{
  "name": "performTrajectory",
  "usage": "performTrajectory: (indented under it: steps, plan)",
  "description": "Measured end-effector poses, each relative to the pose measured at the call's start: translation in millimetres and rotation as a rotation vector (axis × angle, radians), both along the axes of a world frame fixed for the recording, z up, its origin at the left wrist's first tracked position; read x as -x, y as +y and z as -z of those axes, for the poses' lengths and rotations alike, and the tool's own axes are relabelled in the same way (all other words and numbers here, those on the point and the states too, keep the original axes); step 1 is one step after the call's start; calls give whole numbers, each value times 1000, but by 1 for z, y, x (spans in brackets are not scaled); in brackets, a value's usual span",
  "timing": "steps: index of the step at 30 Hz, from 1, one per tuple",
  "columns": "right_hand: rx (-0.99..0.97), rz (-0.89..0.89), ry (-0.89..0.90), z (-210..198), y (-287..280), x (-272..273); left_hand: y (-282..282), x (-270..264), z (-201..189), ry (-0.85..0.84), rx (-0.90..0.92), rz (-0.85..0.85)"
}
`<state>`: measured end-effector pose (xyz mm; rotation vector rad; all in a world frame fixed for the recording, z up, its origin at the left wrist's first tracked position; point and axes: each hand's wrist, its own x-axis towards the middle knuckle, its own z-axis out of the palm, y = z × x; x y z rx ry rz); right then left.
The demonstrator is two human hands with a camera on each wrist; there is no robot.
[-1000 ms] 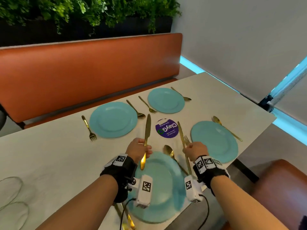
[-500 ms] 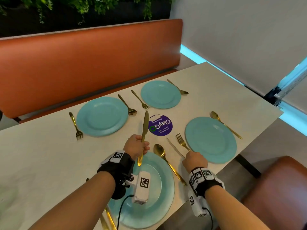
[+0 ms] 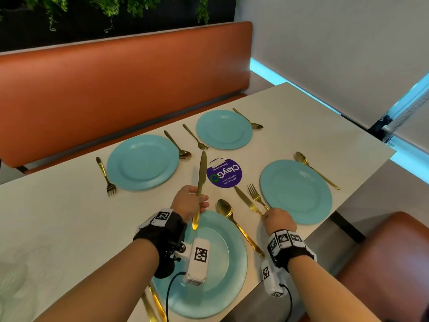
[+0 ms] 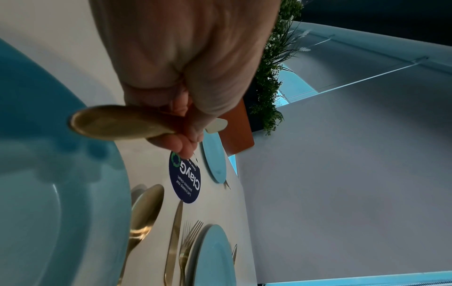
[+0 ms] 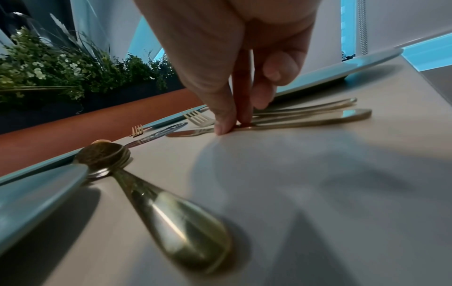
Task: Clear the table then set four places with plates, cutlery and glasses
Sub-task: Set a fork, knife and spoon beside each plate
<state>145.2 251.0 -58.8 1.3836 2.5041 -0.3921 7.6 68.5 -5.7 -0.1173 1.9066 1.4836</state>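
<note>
Four teal plates sit on the pale table. My left hand (image 3: 190, 201) (image 4: 195, 58) grips a gold knife (image 3: 201, 175) (image 4: 117, 123) by the handle, blade pointing away, above the far rim of the near plate (image 3: 227, 287). A gold spoon (image 3: 232, 219) (image 5: 159, 203) lies right of that plate. My right hand (image 3: 278, 220) (image 5: 232, 123) is down on the table, thumb and forefinger pinching a second gold knife (image 3: 246, 201) (image 5: 305, 122). This knife lies beside a gold fork (image 3: 255, 196) (image 5: 195, 118), left of the right plate (image 3: 296, 191).
Two far plates (image 3: 142, 162) (image 3: 224, 129) have gold forks and spoons beside them. A spoon (image 3: 315, 169) lies right of the right plate. A purple round sticker (image 3: 224, 173) marks the table's middle. An orange bench (image 3: 116, 89) runs behind; an orange chair (image 3: 383, 263) stands at the near right.
My right hand has lowered its knife and fork onto the table left of the right plate and stays on them. The left hand keeps its knife raised.
</note>
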Motion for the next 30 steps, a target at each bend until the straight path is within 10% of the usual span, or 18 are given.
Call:
performTrajectory:
  steps: [20,30]
  plan:
    - [-11,46,18,-17,-8,5,-24,8,7,-10,-38,-25]
    - [2,-623,313,-98,-86,76,-41,11,-13,40,-71,67]
